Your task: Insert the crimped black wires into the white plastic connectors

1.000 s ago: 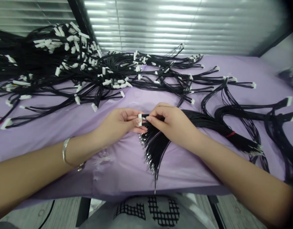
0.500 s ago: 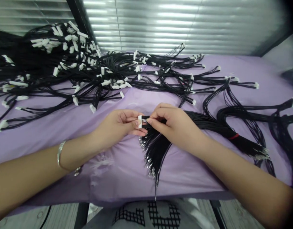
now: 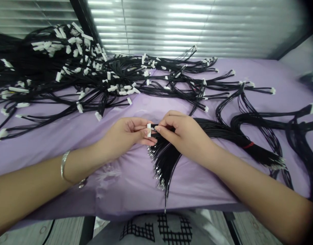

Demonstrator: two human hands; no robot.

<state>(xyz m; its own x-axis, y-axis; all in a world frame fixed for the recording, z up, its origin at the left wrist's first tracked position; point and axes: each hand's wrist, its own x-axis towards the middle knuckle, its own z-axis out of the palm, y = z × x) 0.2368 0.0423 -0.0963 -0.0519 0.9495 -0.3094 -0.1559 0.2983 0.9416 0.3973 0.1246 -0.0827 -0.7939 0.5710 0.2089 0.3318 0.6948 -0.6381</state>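
Observation:
Between the thumb and fingers of my left hand (image 3: pixel 137 131) is a small white connector housing (image 3: pixel 149 130), held upright. My right hand (image 3: pixel 180 131) pinches a black wire by its silvery crimped end, right against the housing's right side. How deep the tip sits in the housing is too small to tell. Under both hands fans out a bundle of black wires (image 3: pixel 166 163) with bare metal terminals at the left ends. The bundle runs right beneath my right hand to a red tie (image 3: pixel 248 145).
A large heap of black cables with white connectors (image 3: pixel 87 68) spreads over the back left of the purple-covered table (image 3: pixel 136 194). More finished-looking cables (image 3: pixel 263 119) lie at the right. Window blinds (image 3: pixel 184 27) stand behind the table.
Both hands keep nearly the same pose, the right one still pinching the wire at the housing. The whole view has shifted very slightly.

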